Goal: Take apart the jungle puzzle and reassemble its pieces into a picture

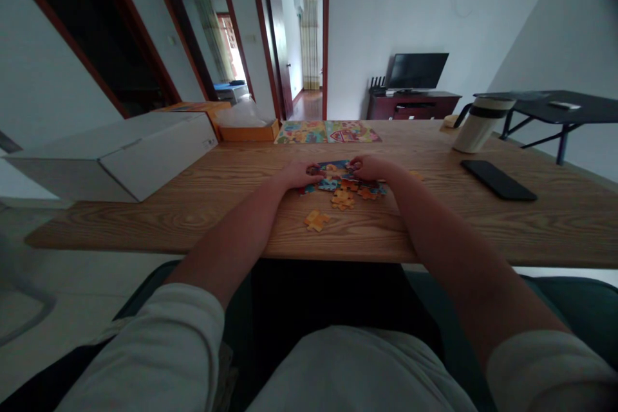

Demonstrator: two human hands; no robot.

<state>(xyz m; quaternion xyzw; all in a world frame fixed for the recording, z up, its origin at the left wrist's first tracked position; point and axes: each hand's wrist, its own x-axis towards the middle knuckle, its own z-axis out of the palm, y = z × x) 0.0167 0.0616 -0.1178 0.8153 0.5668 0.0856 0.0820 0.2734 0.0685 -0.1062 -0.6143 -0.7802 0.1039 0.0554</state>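
Note:
My left hand [300, 175] and my right hand [371, 168] rest at opposite sides of a partly joined jigsaw puzzle [335, 175], on a wooden table [473, 225]. The fingertips of both hands touch the puzzle's upper part, and whether they pinch a piece is hidden. Orange loose jigsaw pieces [342, 199] lie in a heap just below it, with a small cluster [317, 221] nearer the table's front edge. Beyond the hands lie colourful picture sheets [326, 132].
A large white cardboard box [154, 154] and an orange box [242, 131] stand at the table's left. A black phone [498, 179] and a cream insulated mug [479, 125] sit at the right. Beyond stand a dark side table [555, 108] and a monitor [418, 71].

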